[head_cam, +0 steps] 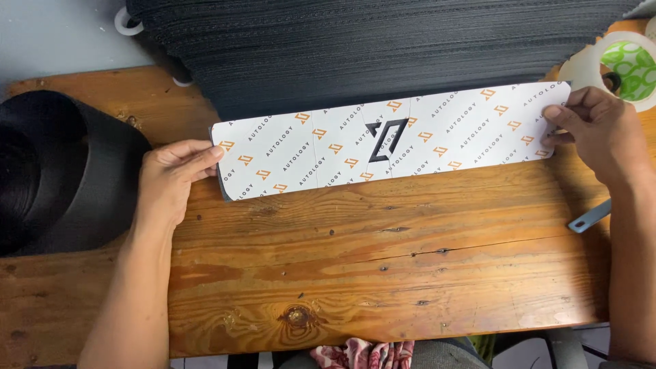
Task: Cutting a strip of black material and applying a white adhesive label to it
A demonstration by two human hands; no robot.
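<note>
A long white strip point(389, 140) printed with small orange marks and a dark cut-out shape in its middle lies across a wooden table point(355, 239), slanting up to the right. A dark layer shows under its left edge. My left hand point(171, 174) pinches the strip's left end with fingers on top. My right hand point(598, 126) grips the strip's right end between thumb and fingers.
A tall stack of dark grey sheets point(383, 48) lies behind the strip. A large black roll point(58, 171) sits at the left. A roll of clear tape point(629, 65) is at the far right, and a small grey-blue tool point(589, 217) lies near my right forearm.
</note>
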